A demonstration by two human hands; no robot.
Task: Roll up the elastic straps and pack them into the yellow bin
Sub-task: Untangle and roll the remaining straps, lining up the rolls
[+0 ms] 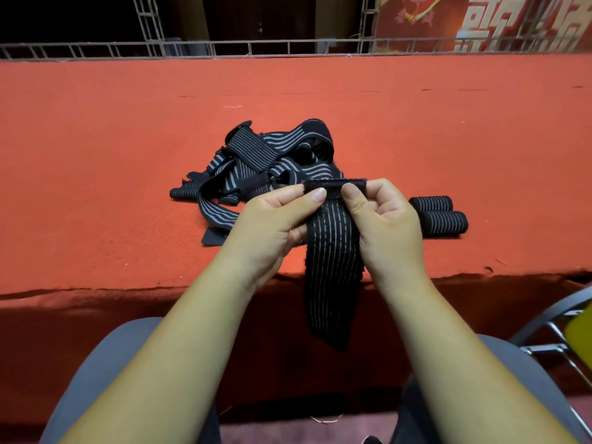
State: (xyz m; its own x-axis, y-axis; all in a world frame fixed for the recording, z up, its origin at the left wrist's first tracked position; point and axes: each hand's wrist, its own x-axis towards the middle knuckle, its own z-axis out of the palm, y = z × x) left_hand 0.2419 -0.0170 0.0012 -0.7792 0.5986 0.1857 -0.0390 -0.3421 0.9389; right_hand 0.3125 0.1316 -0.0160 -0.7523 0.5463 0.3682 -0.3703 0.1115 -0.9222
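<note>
A black elastic strap with thin grey stripes [331,270] hangs down over the front edge of the red surface. Its top end is folded into a narrow dark band. My left hand [272,219] pinches that band at its left side between thumb and fingers. My right hand [384,219] pinches it at the right side. A tangled pile of loose striped straps [272,158] lies just behind my hands. Two rolled straps [440,216] lie side by side to the right of my right hand. One more rolled strap [184,193] sits at the pile's left edge.
The red carpeted surface [96,187] stretches wide and far back to a metal truss railing [256,48]. At the right edge a yellow object [579,328] shows beside a folding metal chair frame [544,318]. My knees in grey trousers sit below the front edge.
</note>
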